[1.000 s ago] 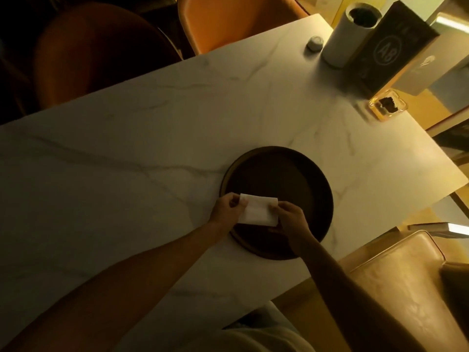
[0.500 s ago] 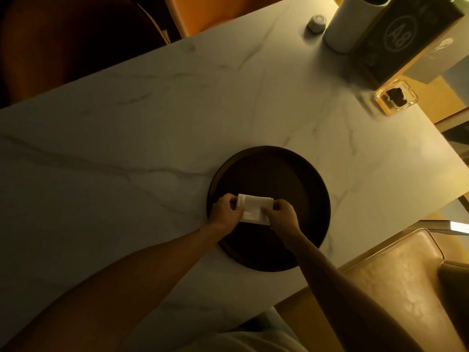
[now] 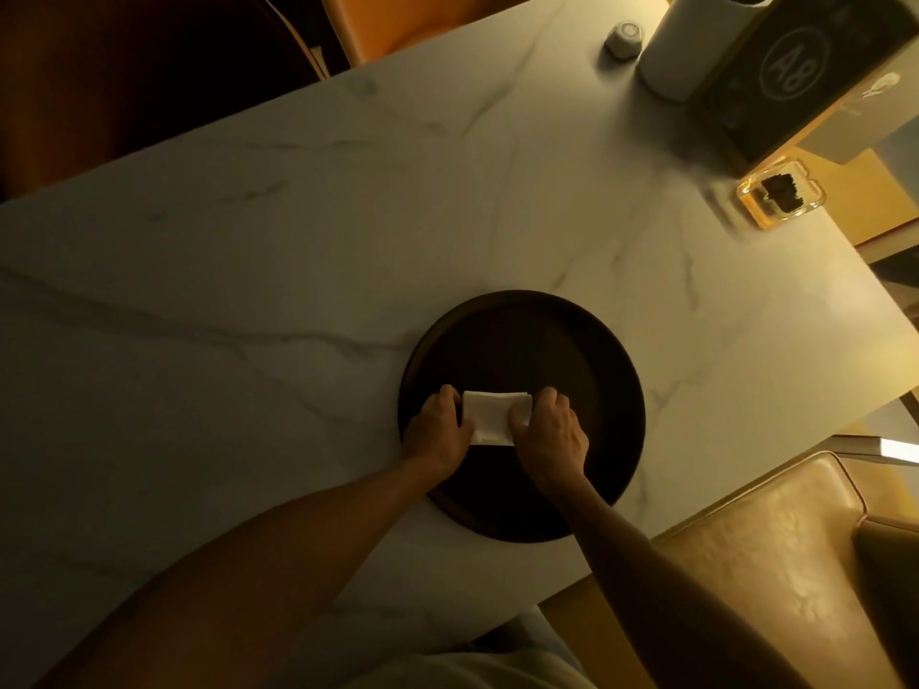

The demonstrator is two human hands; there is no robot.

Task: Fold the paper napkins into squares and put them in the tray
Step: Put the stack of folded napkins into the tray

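A folded white paper napkin (image 3: 490, 416) is held over the near left part of a round dark tray (image 3: 552, 340) on the marble table. My left hand (image 3: 437, 430) grips the napkin's left edge with curled fingers. My right hand (image 3: 549, 435) pinches its right edge, covering that side. The napkin looks roughly square, with a folded edge along its top. Whether it touches the tray floor I cannot tell.
At the far right of the table (image 3: 248, 290) stand a white cylinder holder (image 3: 681, 47), a dark sign marked A8 (image 3: 790, 77), a small round object (image 3: 621, 37) and a glass ashtray (image 3: 778, 198). A tan leather seat (image 3: 776, 564) is at the near right.
The napkin was a wider rectangle a second ago; my hands came together and folded it narrower. Both hands keep hold of it over the tray.
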